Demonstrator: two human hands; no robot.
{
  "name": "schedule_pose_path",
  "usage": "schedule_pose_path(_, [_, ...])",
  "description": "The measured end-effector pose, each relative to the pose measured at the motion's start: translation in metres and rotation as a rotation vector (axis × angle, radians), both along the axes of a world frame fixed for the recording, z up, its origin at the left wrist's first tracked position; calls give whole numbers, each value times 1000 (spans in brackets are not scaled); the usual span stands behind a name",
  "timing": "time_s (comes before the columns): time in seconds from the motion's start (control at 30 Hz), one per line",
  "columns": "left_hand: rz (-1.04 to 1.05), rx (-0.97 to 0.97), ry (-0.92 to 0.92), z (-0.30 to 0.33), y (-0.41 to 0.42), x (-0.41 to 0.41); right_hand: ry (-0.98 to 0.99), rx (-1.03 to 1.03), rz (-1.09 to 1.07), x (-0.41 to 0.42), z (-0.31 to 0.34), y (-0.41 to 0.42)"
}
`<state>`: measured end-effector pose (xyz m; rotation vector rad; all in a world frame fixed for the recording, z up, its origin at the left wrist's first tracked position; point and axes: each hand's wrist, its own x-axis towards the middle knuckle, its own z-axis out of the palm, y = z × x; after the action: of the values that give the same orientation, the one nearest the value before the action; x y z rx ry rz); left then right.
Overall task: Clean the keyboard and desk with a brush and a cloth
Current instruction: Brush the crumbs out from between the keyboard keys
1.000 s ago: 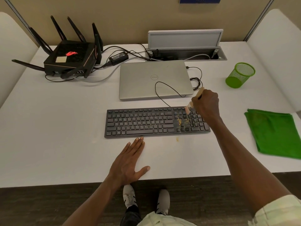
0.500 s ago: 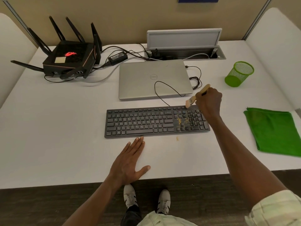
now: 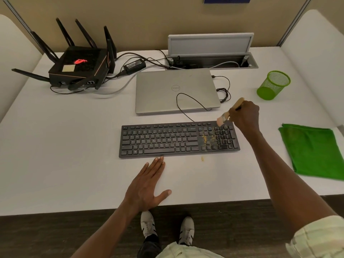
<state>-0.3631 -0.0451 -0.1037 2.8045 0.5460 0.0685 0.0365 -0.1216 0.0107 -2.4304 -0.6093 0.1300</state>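
Nearest, the left hand (image 3: 147, 189) lies flat on the white tabletop (image 3: 55, 164), fingers (image 3: 158, 164) straight and together, thumb spread, their tips just short of the keyboard's front edge. The black keyboard (image 3: 160, 140) sits beyond it, yellowish crumbs (image 3: 206, 139) scattered over its right side and a few more on the tabletop just in front. Over the keyboard's far right corner the right hand (image 3: 244, 115) grips a brush (image 3: 223, 119), bristles tilted down at the keys. To the right lies a folded green cloth (image 3: 314, 149). Farther back are a closed laptop (image 3: 175, 90), a green mesh cup (image 3: 272, 84) and a black router (image 3: 80, 67).

laptop (image 3: 176, 90) behind keyboard (image 3: 167, 140), cloth (image 3: 314, 151) right
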Motion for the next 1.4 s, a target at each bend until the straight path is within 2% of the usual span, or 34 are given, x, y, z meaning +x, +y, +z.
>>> schedule_pose_path(0.23, [2, -14, 11, 0, 0, 0, -134, -13, -51, 11, 7, -14])
schedule_pose_path(0.4, [4, -13, 21, 0, 0, 0, -80, -21, 85, 2, -1, -4])
schedule_pose_path(0.63, [3, -15, 22, 0, 1, 0, -80, -50, -37, 15, 5, -19])
schedule_pose_path(0.73, [0, -12, 29, -1, 1, 0, -105, -20, -11, 11, 6, -12])
schedule_pose_path(0.83, [1, -14, 30, 0, 1, 0, -34, -19, 53, 7, 1, -7])
schedule_pose_path(0.93, [5, -14, 25, 0, 0, 0, -4, -23, 5, 12, 3, -15])
schedule_pose_path(1.13, [7, -17, 26, 1, 0, 1, -80, -33, -96, 18, 11, -27])
schedule_pose_path(1.23, [8, -20, 24, 0, 1, 1, -106, 6, -39, 16, 13, -23])
schedule_pose_path(1.4, [5, -21, 23, 0, 1, 1, -118, 37, 172, -10, 18, -15])
